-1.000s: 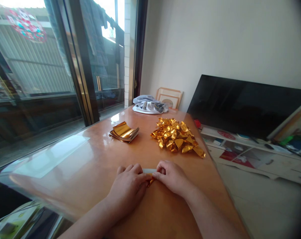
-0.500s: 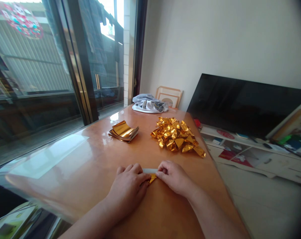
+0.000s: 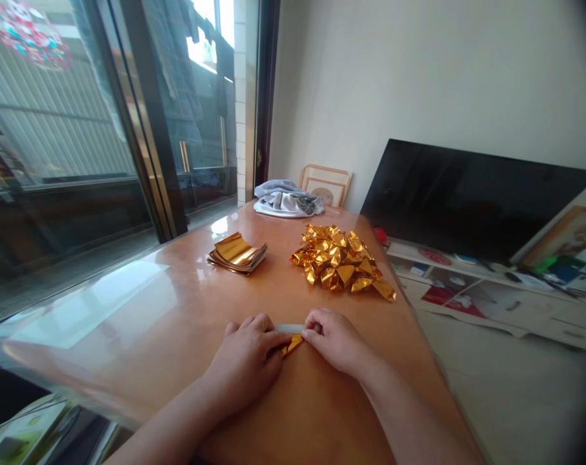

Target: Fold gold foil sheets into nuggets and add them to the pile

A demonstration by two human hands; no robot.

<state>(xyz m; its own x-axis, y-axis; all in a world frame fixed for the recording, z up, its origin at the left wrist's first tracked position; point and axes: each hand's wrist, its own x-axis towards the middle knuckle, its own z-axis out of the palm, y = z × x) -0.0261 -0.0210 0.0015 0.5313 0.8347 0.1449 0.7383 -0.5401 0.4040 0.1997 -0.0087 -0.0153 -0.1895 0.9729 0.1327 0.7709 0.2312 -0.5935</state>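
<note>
Only a small part of the gold foil piece (image 3: 292,343) can be seen: a gold triangle and a pale strip along its far edge show in the gap between the two hands, and the rest is covered. It is pressed flat on the worktop (image 3: 186,303), near the front edge. The left hand (image 3: 247,361) is laid over its left end, fingers curled down onto it; the right hand (image 3: 336,339) is pinched on its right end, with the fingertips hidden behind the knuckles. The fold lines cannot be made out. Farther back, well apart from the hands, a stack of flat gold sheets (image 3: 236,252) and a heap of folded gold pieces (image 3: 340,261) are set side by side. A bundle of cloth (image 3: 286,199) lies at the far end.
</note>
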